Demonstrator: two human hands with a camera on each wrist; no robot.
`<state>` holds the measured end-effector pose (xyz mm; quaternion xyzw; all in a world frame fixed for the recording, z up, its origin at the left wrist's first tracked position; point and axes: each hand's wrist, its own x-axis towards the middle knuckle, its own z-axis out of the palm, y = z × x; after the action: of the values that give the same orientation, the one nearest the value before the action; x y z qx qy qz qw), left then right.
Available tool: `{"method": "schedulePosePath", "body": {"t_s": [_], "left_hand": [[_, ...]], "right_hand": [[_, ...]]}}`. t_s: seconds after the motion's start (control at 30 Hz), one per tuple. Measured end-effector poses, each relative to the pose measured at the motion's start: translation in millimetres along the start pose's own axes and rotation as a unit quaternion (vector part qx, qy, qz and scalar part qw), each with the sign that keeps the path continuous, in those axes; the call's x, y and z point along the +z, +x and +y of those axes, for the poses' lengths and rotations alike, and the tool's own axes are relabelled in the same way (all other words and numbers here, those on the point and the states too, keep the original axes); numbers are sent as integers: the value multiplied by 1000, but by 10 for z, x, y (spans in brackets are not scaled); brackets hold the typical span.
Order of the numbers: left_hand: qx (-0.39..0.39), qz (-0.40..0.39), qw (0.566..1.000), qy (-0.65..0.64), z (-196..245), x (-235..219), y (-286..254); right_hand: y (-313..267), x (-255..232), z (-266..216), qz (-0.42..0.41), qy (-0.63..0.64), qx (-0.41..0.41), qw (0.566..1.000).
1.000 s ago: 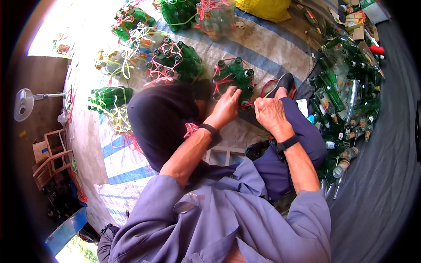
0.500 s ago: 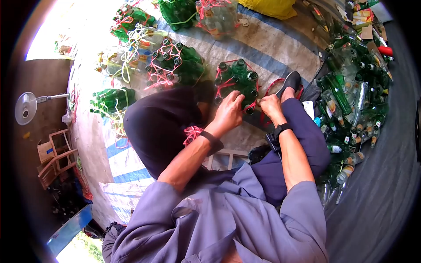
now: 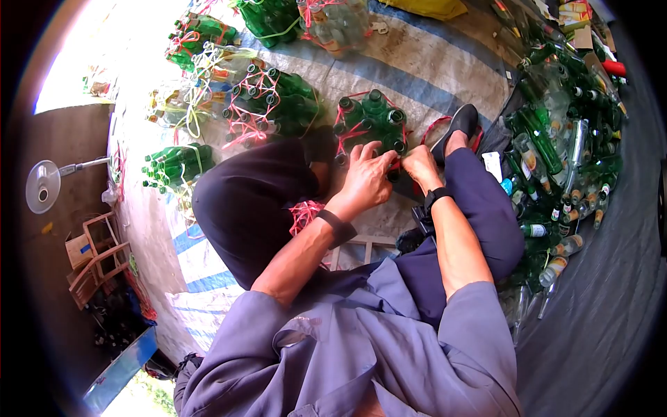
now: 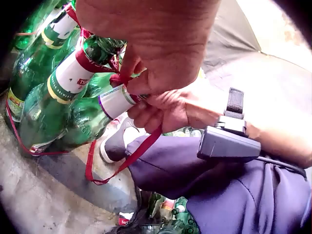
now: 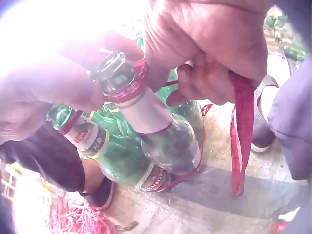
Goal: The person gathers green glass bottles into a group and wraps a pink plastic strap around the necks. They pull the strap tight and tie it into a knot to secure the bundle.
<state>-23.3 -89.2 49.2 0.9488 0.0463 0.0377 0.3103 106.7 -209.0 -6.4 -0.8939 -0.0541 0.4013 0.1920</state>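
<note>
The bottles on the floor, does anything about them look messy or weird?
Yes, the loose bottles over on the right look messy: they lie heaped at all angles, while the green bottles in front stand close together, with red ribbon around them. I can't spot a spill.

On your left you have a fan (image 3: pixel 43 195), with a wooden frame (image 3: pixel 118 251) and a blue panel (image 3: pixel 122 368) nearer you. Ahead, a yellow sack (image 3: pixel 436 8) lies on a striped tarp (image 3: pixel 458 76); on your right, a dark sheet (image 3: pixel 597 299) spreads beyond heaped bottles (image 3: pixel 549 149).

Bottle bundle (image 5: pixel 119 155) between two shoes (image 5: pixel 260 128)
</note>
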Motion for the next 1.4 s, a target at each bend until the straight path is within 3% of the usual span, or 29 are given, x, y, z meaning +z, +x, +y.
{"method": "schedulePosePath", "body": {"t_s": [0.3,0.47,0.8,0.87,1.0,1.17,1.4], "left_hand": [[-8,7,1000,9,-19,-15,60],[-15,-39,998,38,8,-91,134],[34,-21,997,69,-34,-184,217],[49,-10,991,122,-23,-190,215],[64,-1,988,140,18,-211,184],[28,27,987,157,63,-292,99],[-40,5,988,152,-62,-335,20]], "right_hand": [[-181,-47,-130,17,7,28,999],[-131,-33,-108,12,24,28,999],[-97,-6,-35,18,29,-32,999],[-130,-38,-40,15,29,-44,998],[-134,-58,-31,24,25,-104,994],[-152,-114,-15,35,4,-151,988],[-327,-229,-106,61,-90,-204,973]]}}
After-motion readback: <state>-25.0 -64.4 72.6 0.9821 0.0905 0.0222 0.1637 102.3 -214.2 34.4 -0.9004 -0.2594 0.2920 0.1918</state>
